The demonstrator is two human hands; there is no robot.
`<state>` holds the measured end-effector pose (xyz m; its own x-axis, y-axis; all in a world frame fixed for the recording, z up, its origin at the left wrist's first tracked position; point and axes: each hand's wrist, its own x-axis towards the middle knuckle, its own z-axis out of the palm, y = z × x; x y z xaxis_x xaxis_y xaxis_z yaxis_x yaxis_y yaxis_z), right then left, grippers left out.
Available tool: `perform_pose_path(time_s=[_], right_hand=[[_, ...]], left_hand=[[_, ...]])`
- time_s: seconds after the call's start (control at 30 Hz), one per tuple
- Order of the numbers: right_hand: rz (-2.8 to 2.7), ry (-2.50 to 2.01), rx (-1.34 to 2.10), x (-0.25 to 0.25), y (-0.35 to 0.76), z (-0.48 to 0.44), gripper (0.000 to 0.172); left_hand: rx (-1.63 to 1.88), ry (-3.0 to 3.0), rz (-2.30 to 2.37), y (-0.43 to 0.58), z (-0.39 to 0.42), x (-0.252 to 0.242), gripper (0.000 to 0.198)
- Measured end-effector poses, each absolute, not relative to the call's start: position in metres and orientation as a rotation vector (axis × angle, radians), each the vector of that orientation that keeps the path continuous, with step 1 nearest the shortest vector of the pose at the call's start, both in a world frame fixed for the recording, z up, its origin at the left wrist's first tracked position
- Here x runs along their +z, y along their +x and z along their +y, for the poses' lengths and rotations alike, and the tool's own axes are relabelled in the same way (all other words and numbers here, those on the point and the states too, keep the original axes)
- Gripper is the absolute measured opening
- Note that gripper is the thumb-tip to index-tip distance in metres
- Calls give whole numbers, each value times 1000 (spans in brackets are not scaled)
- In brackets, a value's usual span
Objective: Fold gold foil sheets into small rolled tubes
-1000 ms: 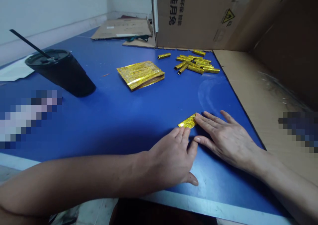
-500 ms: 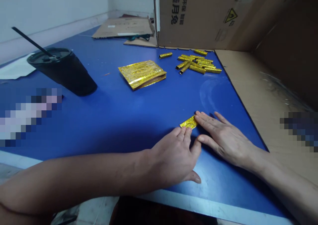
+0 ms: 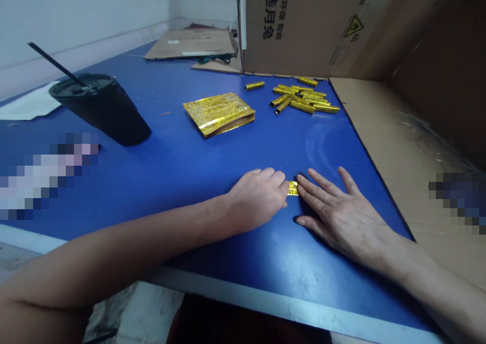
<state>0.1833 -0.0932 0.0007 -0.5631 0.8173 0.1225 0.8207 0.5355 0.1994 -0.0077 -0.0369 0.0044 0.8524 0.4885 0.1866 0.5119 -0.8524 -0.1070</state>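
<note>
A small piece of gold foil paper [image 3: 293, 188] lies on the blue table between my two hands, only its middle showing. My left hand [image 3: 261, 197] is closed at its left end, fingers curled round or over it; that end is hidden. With fingers spread and flat, my right hand [image 3: 337, 207] presses its fingertips on the right end. Further back sits a stack of flat gold foil sheets [image 3: 218, 112]. Beyond it, to the right, is a pile of narrow gold foil tubes [image 3: 304, 98], with a single gold tube [image 3: 254, 85] apart on its left.
A dark tumbler with a straw [image 3: 110, 108] stands at the left. Flattened cardboard [image 3: 192, 42] lies at the back. A large cardboard box [image 3: 299, 30] walls the back right, and a cardboard sheet [image 3: 379, 131] borders the table's right side.
My left hand has moved up and slightly left and curled its fingers at the foil's left end. My right hand's fingers have spread more. The foil piece lies more level.
</note>
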Motion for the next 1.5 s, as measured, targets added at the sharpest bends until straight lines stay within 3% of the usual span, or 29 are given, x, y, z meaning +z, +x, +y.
perform_pose_path(time_s=[0.23,0.43,0.67,1.1,1.5], right_hand=[[-2727,-1450,-356,-1,178,-99,51],[-2732,-1389,-268,-3,172,-103,51],[-2758,-1387,-245,-2,171,-103,51],[-2778,-1394,-196,4,172,-105,61],[-2805,-1417,-209,7,173,-104,55]], left_hand=[[-251,-2836,-771,-4,-40,-2,36],[-242,-2838,-696,-5,-39,-6,21],[-195,-2806,-724,-5,-44,-3,21],[-6,-2742,-854,-9,-69,-6,70],[172,-2786,-830,-17,-66,10,74]])
